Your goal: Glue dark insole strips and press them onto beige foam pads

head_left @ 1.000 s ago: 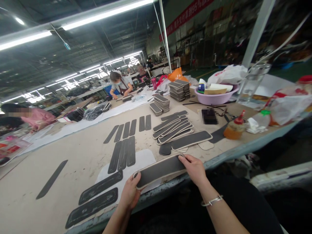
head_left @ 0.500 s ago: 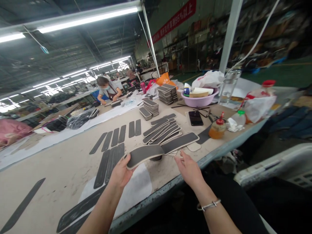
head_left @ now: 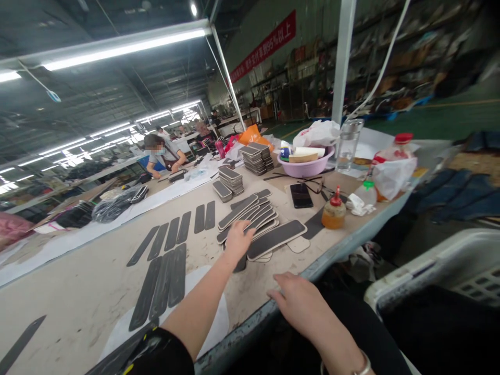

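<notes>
My left hand (head_left: 239, 242) reaches over a fanned pile of dark strips with pale edges (head_left: 255, 211). Its fingers are a little apart and touch the near side of the pile; no strip is seen lifted in it. One wider dark strip with a pale rim (head_left: 278, 239) lies just right of that hand, on the pile's near edge. Close to the table's front edge, my right hand (head_left: 297, 299) hovers with loosely stretched fingers and nothing in them. Plain dark strips (head_left: 160, 284) lie in rows to the left, the nearer ones partly over white paper (head_left: 213, 304).
Stacked strips (head_left: 228, 182) stand farther back. On the right are a phone (head_left: 300, 196), a bottle of amber liquid (head_left: 334, 212), a purple basin (head_left: 307, 167) and a glass jar (head_left: 349, 146). A white plastic chair (head_left: 433, 255) is beside the table. A co-worker (head_left: 164, 156) sits across.
My left hand has let go of the strip it held and moved right and forward onto the pile. My right hand has drawn back towards the table edge. The view has shifted slightly.
</notes>
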Demonstrator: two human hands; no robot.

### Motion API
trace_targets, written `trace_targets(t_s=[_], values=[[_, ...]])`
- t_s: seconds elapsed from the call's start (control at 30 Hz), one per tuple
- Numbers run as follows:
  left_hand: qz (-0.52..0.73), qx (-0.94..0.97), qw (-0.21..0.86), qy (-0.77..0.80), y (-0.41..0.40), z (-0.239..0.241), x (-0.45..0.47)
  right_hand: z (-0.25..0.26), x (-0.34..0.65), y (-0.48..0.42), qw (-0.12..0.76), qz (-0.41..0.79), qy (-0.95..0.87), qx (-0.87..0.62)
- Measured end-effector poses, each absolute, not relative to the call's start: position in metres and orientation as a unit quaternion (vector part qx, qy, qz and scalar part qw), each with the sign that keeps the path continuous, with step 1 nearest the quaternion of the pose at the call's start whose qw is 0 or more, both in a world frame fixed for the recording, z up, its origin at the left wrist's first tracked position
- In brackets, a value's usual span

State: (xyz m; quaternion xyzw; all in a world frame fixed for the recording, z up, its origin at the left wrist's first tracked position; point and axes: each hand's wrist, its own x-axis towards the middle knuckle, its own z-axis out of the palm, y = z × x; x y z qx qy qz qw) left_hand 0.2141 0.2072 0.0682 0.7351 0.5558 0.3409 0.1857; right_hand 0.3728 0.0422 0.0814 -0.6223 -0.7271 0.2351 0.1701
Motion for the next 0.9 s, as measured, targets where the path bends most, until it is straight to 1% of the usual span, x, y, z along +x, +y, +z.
trace_targets(t_s=[0.07, 0.17, 0.3, 0.4, 0.53, 0.7, 0.9], values=[[0.240, 0.830, 0.177, 0.471, 0.189, 0.056, 0.247, 0.083, 0.379, 0.038, 0.162, 0.248, -0.736, -0.609], [0.137, 0.901, 0.144, 0.385, 0.170, 0.040, 0.291, 0.082, 0.386, 0.035, 0.144, 0.272, -0.738, -0.601], [0.034, 0.934, 0.070, 0.348, 0.168, 0.032, 0.324, 0.077, 0.391, 0.032, 0.132, 0.321, -0.733, -0.585], [-0.018, 0.939, 0.033, 0.343, 0.174, 0.035, 0.335, 0.073, 0.391, 0.030, 0.140, 0.343, -0.736, -0.567], [-0.048, 0.946, 0.018, 0.319, 0.171, 0.038, 0.345, 0.072, 0.384, 0.031, 0.146, 0.347, -0.734, -0.565], [-0.031, 0.944, 0.000, 0.327, 0.167, 0.038, 0.344, 0.074, 0.381, 0.032, 0.143, 0.332, -0.737, -0.571], [0.016, 0.949, -0.006, 0.315, 0.169, 0.060, 0.299, 0.073, 0.385, 0.031, 0.136, 0.308, -0.741, -0.582]])
